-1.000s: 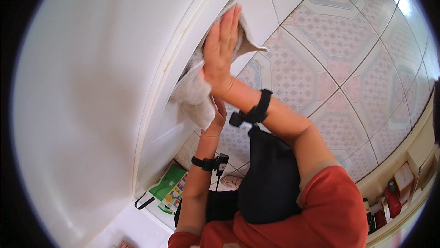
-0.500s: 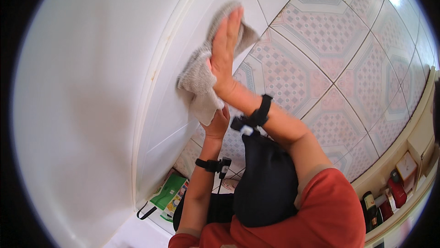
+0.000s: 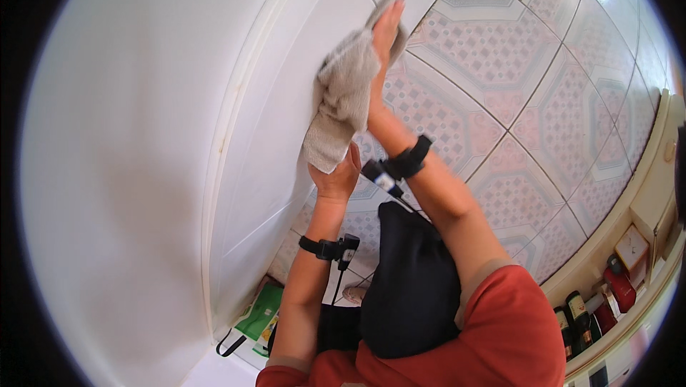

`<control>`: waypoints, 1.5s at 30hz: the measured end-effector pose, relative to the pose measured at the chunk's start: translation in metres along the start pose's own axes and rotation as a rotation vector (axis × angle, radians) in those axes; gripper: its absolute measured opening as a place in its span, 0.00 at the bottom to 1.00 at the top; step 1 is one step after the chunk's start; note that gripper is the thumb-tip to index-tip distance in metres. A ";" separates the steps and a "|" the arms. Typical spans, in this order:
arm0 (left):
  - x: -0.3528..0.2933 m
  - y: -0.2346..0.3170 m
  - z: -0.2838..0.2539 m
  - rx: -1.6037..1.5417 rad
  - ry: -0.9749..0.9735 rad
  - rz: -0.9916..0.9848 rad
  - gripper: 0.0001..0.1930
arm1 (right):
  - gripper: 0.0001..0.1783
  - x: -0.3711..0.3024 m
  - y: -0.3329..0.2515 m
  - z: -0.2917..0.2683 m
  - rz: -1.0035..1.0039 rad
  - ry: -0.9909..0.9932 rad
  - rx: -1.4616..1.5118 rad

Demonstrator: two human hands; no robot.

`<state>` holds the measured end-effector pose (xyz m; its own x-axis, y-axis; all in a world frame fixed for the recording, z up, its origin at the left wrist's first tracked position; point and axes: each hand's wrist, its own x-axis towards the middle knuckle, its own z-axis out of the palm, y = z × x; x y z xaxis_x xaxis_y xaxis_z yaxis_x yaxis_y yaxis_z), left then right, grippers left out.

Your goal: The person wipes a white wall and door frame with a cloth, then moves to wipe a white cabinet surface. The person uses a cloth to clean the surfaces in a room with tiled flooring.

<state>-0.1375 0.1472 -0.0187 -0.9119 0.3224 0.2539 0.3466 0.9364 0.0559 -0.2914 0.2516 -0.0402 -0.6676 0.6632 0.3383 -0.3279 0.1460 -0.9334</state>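
A grey-beige cloth (image 3: 343,94) lies bunched against a smooth white panel (image 3: 271,122). My right hand (image 3: 386,33) is pressed flat along the cloth's upper part, its fingers stretched out together; folds of cloth hide part of the palm and thumb. Closer to me, my left hand (image 3: 336,176) is closed at the cloth's lower end, with its fingers partly hidden under the fabric. Each wrist carries a black strap with a small device, the right one (image 3: 404,165) and the left one (image 3: 329,247).
Patterned pink-and-grey floor tiles (image 3: 486,94) spread to the right. A raised white edge (image 3: 225,137) borders the panel on the left. Behind my left arm sits a green-and-white bag (image 3: 261,312). Dark bottles (image 3: 577,308) and a framed clock-like object (image 3: 632,247) stand on a shelf at right.
My right hand and the cloth have moved a little right and upward over the white panel. My left hand has shifted slightly upward with the cloth's lower end.
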 end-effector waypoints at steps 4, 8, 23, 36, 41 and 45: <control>0.012 0.004 0.002 0.004 0.010 0.058 0.19 | 0.36 0.049 0.056 -0.007 0.489 0.155 0.736; 0.020 0.019 0.000 -0.014 -0.174 -0.047 0.18 | 0.35 0.002 0.087 -0.018 0.910 0.299 1.212; -0.052 -0.033 0.006 0.073 -0.003 -0.083 0.32 | 0.38 0.008 -0.101 0.008 -0.373 -0.096 0.075; -0.044 -0.015 -0.019 0.208 0.114 -0.094 0.25 | 0.44 -0.005 -0.082 0.023 -0.296 -0.006 -0.046; -0.139 -0.059 0.003 0.062 -0.264 -0.222 0.32 | 0.35 -0.096 -0.103 0.004 -0.455 -0.295 0.107; -0.137 -0.042 -0.010 0.325 -0.044 -0.127 0.30 | 0.30 -0.161 -0.043 -0.015 -0.621 -0.437 -0.002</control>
<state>-0.0253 0.0620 -0.0462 -0.9543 0.1999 0.2220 0.1486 0.9624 -0.2275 -0.1599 0.1495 -0.0561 -0.5649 0.1081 0.8180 -0.7290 0.3991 -0.5561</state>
